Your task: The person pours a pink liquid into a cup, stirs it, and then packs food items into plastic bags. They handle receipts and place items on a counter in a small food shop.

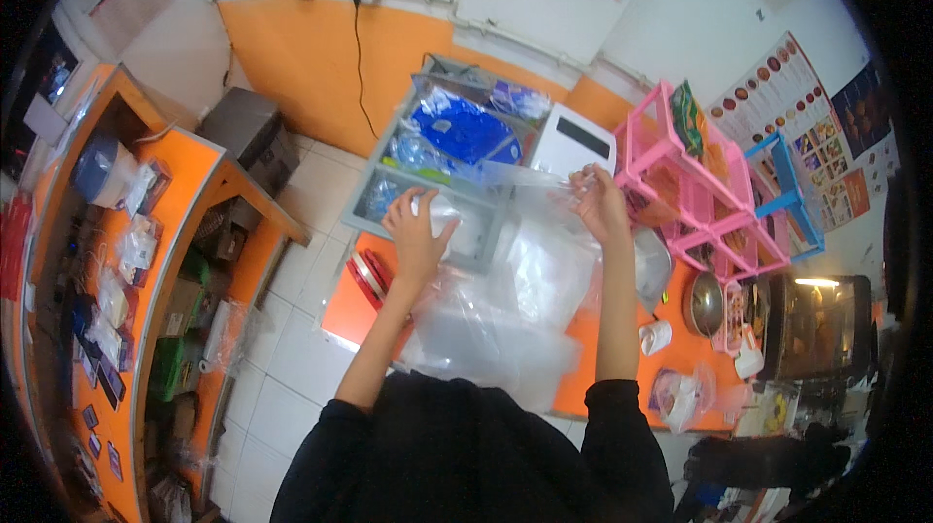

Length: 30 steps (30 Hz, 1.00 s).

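Note:
My right hand (603, 208) pinches the edge of a clear plastic bag (536, 177) over the table, near a white box-shaped device with a dark panel (576, 138). Above the front compartment of a grey plastic tray (496, 235), my left hand (417, 235) has its fingers curved and spread. Something whitish shows between its thumb and fingers; whether the hand grips it is unclear. Sheets of clear plastic (547, 268) lie in front of the tray, with more blurred plastic (488, 348) close to my body. Blue plastic packaging (466, 128) fills the tray's rear part.
Pink stacking baskets (718, 206) stand at the right, beside a metal bowl (705, 304) and a lit glass-fronted cabinet (820, 326). A red-and-white object (369, 277) lies left of the plastic. Across the tiled floor (291, 348) is an orange shelf counter (175, 180).

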{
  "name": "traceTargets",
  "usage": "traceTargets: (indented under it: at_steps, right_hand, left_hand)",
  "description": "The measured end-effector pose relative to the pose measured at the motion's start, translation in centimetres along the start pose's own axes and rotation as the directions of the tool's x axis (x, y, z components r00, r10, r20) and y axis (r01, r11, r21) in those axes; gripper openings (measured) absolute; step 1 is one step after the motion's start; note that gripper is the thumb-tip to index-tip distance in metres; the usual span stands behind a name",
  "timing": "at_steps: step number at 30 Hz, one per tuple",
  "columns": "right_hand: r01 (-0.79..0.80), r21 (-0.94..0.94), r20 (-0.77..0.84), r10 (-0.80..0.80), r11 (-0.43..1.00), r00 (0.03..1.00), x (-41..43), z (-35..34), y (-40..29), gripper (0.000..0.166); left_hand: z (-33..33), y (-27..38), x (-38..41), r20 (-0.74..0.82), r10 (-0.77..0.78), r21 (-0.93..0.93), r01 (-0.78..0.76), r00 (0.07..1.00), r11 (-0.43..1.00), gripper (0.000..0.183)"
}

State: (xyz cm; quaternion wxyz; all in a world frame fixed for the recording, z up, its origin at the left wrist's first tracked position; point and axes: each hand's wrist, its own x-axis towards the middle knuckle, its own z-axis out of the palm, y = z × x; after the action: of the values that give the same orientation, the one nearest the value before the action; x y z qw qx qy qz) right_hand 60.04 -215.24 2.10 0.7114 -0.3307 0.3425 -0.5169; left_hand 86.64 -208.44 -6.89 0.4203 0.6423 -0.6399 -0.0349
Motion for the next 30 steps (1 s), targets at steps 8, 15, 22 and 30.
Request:
traceTargets:
  at_steps: [8,15,22,30]
  right_hand:
    - [-0.030,-0.862,0.009,0.075,0.507,0.997,-11.3,-4.5,8.3,0.027]
    - [-0.038,-0.949,-0.031,0.028,0.314,0.999,-12.4,-1.6,15.4,0.029]
    - [0.090,-0.333,-0.436,-0.238,0.939,0.868,-14.5,1.4,7.1,0.041]
    - [0.490,0.168,-0.392,-0.398,0.855,0.830,-24.1,-1.2,5.8,0.039]
  left_hand:
    - [-3.4,-0.6,-10.9,0.414,0.292,-0.341,-0.150,0.862,0.928,0.020]
    - [-2.5,2.5,-8.9,0.253,0.196,-0.329,-0.106,0.947,0.938,0.017]
    - [-7.6,4.2,-11.7,0.895,0.351,-0.432,0.735,0.276,0.524,0.045]
    - [2.2,9.2,-12.6,0.889,0.257,-0.376,0.924,0.379,-0.065,0.044]
